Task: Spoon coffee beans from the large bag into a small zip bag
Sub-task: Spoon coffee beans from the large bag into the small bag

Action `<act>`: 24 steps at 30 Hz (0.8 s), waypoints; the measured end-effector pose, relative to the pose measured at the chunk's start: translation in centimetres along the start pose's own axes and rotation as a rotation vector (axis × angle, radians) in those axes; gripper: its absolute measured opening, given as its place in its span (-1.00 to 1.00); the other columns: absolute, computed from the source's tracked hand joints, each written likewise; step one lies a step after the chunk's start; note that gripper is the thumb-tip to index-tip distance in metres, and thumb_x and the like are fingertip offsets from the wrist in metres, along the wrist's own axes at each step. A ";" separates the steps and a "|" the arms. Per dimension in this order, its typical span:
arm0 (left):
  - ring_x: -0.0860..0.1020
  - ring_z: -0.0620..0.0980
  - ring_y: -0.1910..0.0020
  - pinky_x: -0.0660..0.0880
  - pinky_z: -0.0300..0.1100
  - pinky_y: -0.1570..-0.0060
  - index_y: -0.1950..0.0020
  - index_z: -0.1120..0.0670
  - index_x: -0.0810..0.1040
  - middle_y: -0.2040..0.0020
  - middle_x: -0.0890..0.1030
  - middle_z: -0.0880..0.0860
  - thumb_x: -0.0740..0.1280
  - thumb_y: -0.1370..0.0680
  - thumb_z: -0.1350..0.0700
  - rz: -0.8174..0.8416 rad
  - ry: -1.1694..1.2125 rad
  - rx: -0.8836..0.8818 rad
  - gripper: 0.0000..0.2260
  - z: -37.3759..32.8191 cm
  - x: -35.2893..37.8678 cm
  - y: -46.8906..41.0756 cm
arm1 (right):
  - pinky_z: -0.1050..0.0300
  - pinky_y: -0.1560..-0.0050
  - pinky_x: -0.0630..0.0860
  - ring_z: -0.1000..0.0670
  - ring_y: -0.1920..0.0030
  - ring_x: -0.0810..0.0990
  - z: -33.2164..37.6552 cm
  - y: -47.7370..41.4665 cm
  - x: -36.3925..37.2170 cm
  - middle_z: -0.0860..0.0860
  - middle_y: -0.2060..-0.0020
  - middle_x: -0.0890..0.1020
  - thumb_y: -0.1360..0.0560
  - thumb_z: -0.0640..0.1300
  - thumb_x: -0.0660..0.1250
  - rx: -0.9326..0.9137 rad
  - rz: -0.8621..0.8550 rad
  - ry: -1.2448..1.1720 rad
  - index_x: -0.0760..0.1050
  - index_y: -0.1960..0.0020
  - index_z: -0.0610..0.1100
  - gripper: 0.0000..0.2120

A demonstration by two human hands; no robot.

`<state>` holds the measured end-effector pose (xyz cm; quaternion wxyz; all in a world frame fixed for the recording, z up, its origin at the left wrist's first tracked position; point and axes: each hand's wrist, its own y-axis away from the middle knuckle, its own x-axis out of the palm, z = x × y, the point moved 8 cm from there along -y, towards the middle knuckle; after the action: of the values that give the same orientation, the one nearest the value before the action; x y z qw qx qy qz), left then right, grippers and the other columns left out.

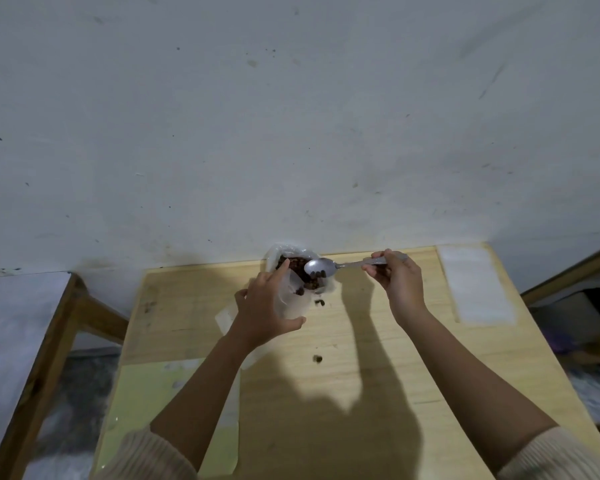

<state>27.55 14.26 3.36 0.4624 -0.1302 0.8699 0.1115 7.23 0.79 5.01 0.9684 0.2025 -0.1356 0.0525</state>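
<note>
A pale, scuffed wall (pixel 291 116) speckled with dark marks fills the upper half of the view. Below it a light wooden bench (pixel 361 341) runs from its far edge at 12 o'clock, against the wall, toward the person at 6 o'clock, and dark shadows of the arms lie across its middle. At 9 o'clock a second table (pixel 32 323) with a pale top and wooden frame stands apart from it, with mottled grey floor (pixel 80 393) between them. At 3 o'clock another wooden edge (pixel 568 268) slants past.

A pale yellow-green sheet (pixel 146 403) lies flat on the bench at 7 o'clock. A white rectangular sheet (pixel 475 285) lies at 2 o'clock, near the far right corner.

Both forearms reach in from 6 o'clock, with cream ribbed sleeves (pixel 561 455) pushed up.

The large bag (pixel 274 252), clear plastic with brown beans heaped inside, stands at 12 o'clock on the bench's far edge. Just on its 7 o'clock side the left hand (pixel 264 306) grips the small zip bag (pixel 286 303), translucent and raised. Thumb and fingers curl round the bag, and the index finger stretches out to the large bag's rim. A few beans show inside the small bag's mouth.

The right hand (pixel 399 282), at 1 o'clock, pinches the handle of a metal spoon (pixel 321 266) between its fingers. The spoon's bowl points toward 9 o'clock and sits over the two bags' openings, carrying a few beans.

One loose bean (pixel 320 302) shows just below the bags. Another stray bean (pixel 317 358) lies on the bench near its centre.
</note>
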 end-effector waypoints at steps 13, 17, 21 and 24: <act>0.33 -0.14 -0.17 0.19 -0.09 -0.10 -0.47 -0.21 0.06 -0.22 0.36 -0.11 0.42 -0.21 -0.25 0.025 0.124 -0.073 -0.10 3.2 0.5 0.8 | 0.26 0.09 0.60 0.08 0.26 0.65 -7.0 0.1 3.7 -0.12 0.24 0.64 -0.59 -0.26 0.18 -0.021 0.137 0.278 0.54 0.00 -0.32 -0.82; 0.33 -0.16 -0.15 0.22 -0.05 -0.13 -0.47 -0.23 0.05 -0.20 0.36 -0.12 0.41 -0.22 -0.26 0.048 0.141 -0.066 -0.10 3.3 0.8 0.8 | 0.26 0.16 0.62 0.02 0.35 0.65 -7.6 -0.1 3.9 -0.22 0.30 0.60 -0.58 -0.31 0.14 0.118 0.077 0.200 0.52 0.17 -0.28 -0.77; 0.33 -0.17 -0.13 0.23 -0.05 -0.13 -0.47 -0.19 0.07 -0.19 0.36 -0.12 0.40 -0.21 -0.28 0.039 0.150 -0.048 -0.10 3.0 0.6 0.3 | 0.30 0.27 0.60 0.04 0.40 0.64 -6.5 -0.3 3.6 -0.22 0.30 0.60 -0.57 -0.34 0.13 0.160 0.023 0.128 0.51 0.19 -0.29 -0.76; 0.35 -0.14 -0.13 0.21 -0.08 -0.11 -0.48 -0.17 0.10 -0.15 0.37 -0.11 0.41 -0.22 -0.24 0.031 0.155 -0.038 -0.11 2.7 0.3 0.0 | 0.31 0.27 0.60 0.04 0.41 0.63 -5.7 -0.6 3.0 -0.22 0.31 0.60 -0.58 -0.31 0.12 0.160 -0.013 0.141 0.51 0.20 -0.27 -0.75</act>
<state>29.44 15.03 1.62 0.3896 -0.1339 0.9026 0.1248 11.57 2.67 0.59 0.9566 0.2757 -0.0614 0.0711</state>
